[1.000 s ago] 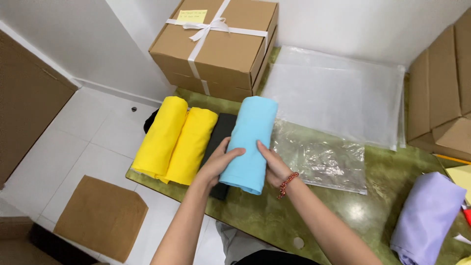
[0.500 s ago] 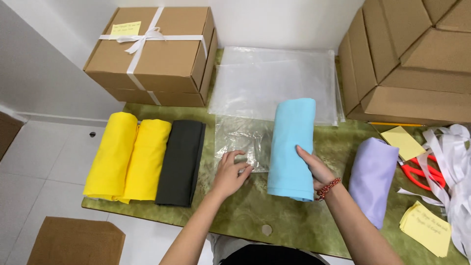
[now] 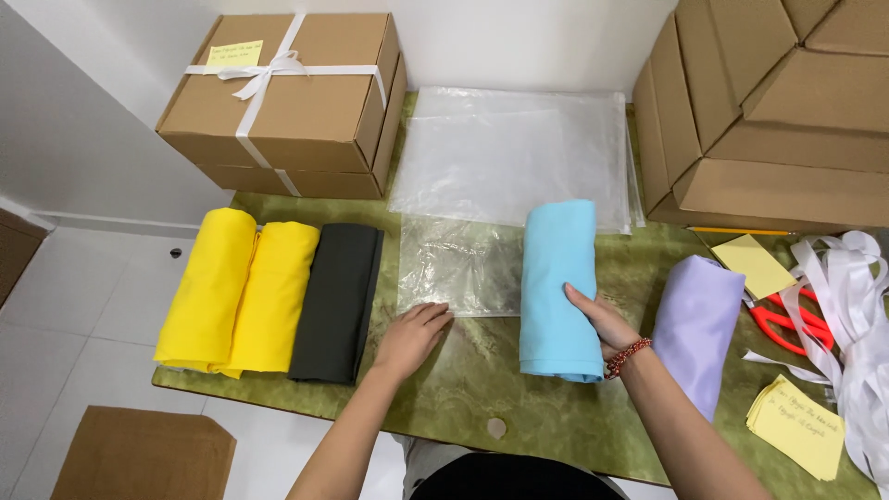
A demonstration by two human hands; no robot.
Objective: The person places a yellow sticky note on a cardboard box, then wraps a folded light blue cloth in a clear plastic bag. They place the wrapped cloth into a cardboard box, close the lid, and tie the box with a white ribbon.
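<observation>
Taking the black fabric roll (image 3: 335,304) as landmark: two yellow rolls (image 3: 239,289) lie just left of it, a ribbon-tied cardboard box (image 3: 282,102) stands behind it, a lilac roll (image 3: 696,329) lies well to its right, and red scissors (image 3: 785,326), white ribbon (image 3: 857,296) and yellow notes (image 3: 798,424) lie farther right.

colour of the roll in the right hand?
Light blue roll, right hand; head view.
</observation>
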